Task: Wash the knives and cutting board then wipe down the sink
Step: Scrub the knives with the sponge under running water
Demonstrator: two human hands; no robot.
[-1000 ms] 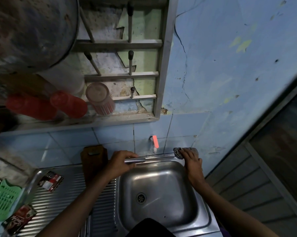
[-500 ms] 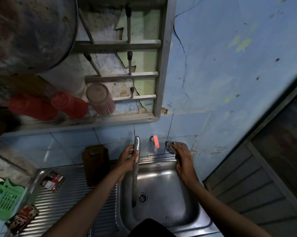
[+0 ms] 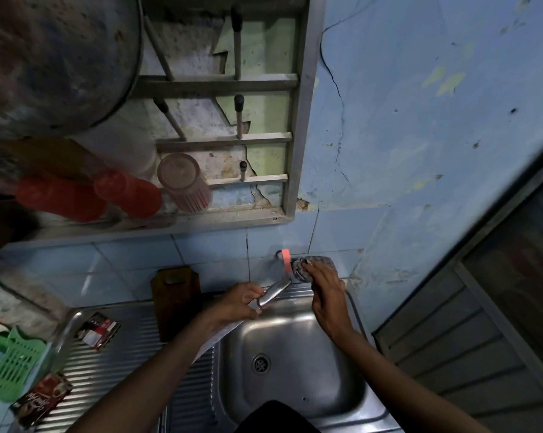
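**Cloth at the tap base, spout held aside**

Left hand [image 3: 237, 303] grips the faucet spout [image 3: 274, 293], fingers curled round it; the spout angles from the tap base down-left over the back-left corner of the basin. Right hand [image 3: 324, 296] presses a grey patterned cloth [image 3: 315, 267] against the back rim by the tap base, fingers bent over the wad. Cloth sits just right of the orange tap lever [image 3: 285, 260], touching the wall tile.

Sink [image 3: 298, 335]: stainless, dull sheen, drain [image 3: 261, 363] in the middle of the basin. A small dark speck near the front right of the basin; can't tell what it is. Ribbed drainboard [image 3: 132, 360] on the left, part of the same steel unit.

Cutting board [image 3: 175, 300]: dark wood, hanging slot at the top, stands upright against the tiled wall at the back of the drainboard, just left of the left hand. Knives: can't pick them out.

On the drainboard: two printed sachets [image 3: 98, 330], one near the back, one at the front edge. Green plastic basket [image 3: 10, 367] at far left.

Above: wall rack [image 3: 226, 139] with pegs, a ribbed pink cup [image 3: 184, 182] and two red cups [image 3: 128, 195] on their sides, a big blackened pot bottom [image 3: 54, 57] at top left. Wall is cracked blue paint over pale blue tile. Dark louvred door [image 3: 470, 332] on the right.
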